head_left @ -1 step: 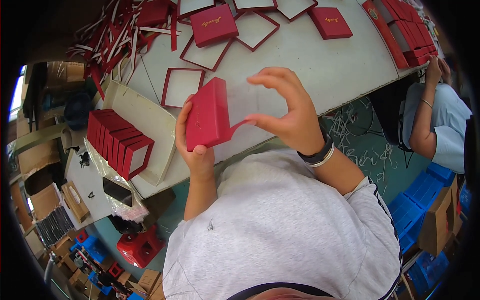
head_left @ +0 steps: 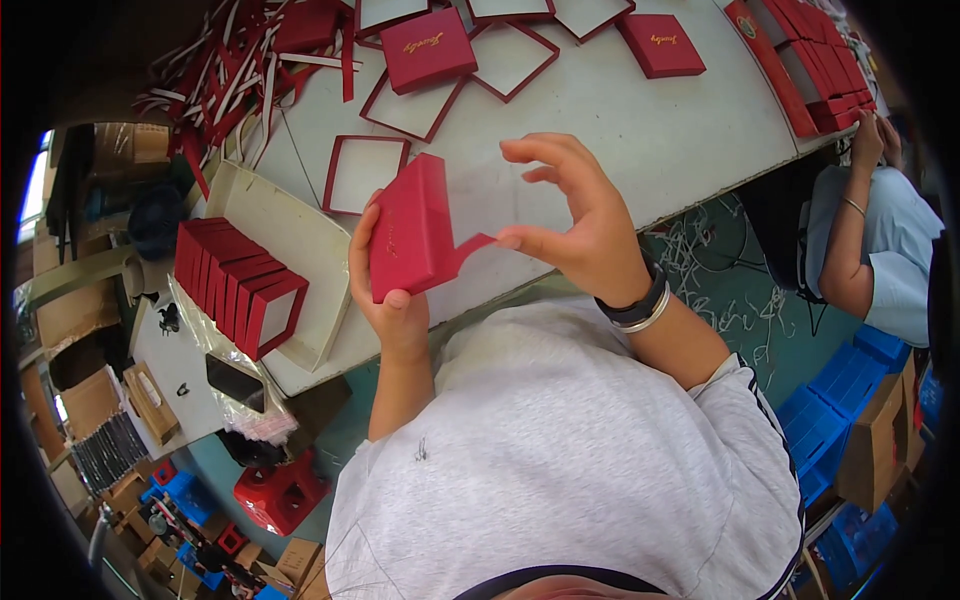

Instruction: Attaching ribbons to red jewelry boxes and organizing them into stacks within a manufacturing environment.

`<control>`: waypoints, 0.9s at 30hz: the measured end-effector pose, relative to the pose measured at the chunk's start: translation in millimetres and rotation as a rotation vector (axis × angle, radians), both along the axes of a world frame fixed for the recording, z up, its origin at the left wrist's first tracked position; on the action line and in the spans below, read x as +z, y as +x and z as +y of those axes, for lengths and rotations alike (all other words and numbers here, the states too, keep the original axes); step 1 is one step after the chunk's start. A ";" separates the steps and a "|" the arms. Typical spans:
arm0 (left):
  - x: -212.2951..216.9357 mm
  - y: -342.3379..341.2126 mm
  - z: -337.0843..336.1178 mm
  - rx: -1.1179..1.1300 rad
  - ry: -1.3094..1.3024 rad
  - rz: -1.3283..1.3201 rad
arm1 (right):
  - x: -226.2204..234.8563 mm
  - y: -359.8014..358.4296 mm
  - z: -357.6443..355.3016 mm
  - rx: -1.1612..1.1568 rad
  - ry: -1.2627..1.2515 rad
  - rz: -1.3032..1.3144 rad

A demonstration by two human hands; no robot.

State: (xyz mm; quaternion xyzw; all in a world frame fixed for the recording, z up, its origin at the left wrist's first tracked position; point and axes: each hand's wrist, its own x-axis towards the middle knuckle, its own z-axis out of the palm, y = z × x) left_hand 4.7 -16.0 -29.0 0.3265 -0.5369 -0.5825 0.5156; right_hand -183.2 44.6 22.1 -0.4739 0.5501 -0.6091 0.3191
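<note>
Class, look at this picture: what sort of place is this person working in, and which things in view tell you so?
Probably a small workshop where gift boxes are assembled by hand. The left hand holds a red box, many alike stand in a row of red boxes, and red paper offcuts heap on the grey worktable.

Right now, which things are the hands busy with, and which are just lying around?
In the job:
- left hand gripping the red box
- right hand pinching its red flap

Just lying about:
- row of red boxes on a tray
- flat red frames on the table
- pile of red and white strips
- another person's arm
</note>
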 end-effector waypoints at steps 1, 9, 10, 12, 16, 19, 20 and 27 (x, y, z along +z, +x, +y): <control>-0.2 -0.3 0.7 -0.001 -0.001 0.000 | -3.5 0.1 1.4 -0.001 -0.001 0.000; -8.8 -2.0 9.9 0.003 0.004 0.017 | -16.3 18.7 8.5 0.634 0.213 -0.546; -9.4 -2.3 11.5 0.004 0.003 0.016 | -16.3 20.0 8.1 0.656 0.177 -0.573; -10.3 -3.0 15.6 -0.058 0.019 0.025 | -13.3 23.4 9.8 0.694 0.207 -0.664; -7.8 -8.4 17.6 -0.117 -0.009 0.057 | -7.5 24.7 16.4 0.760 0.296 -0.852; 8.4 -11.2 13.4 -0.187 0.023 0.076 | 0.6 20.8 18.8 0.777 0.375 -0.878; 5.0 -10.3 13.9 -0.186 0.023 0.077 | 3.1 20.8 18.6 0.779 0.375 -0.878; -8.1 -3.5 15.6 -0.216 -0.037 0.090 | 2.5 22.5 18.7 0.807 0.431 -0.896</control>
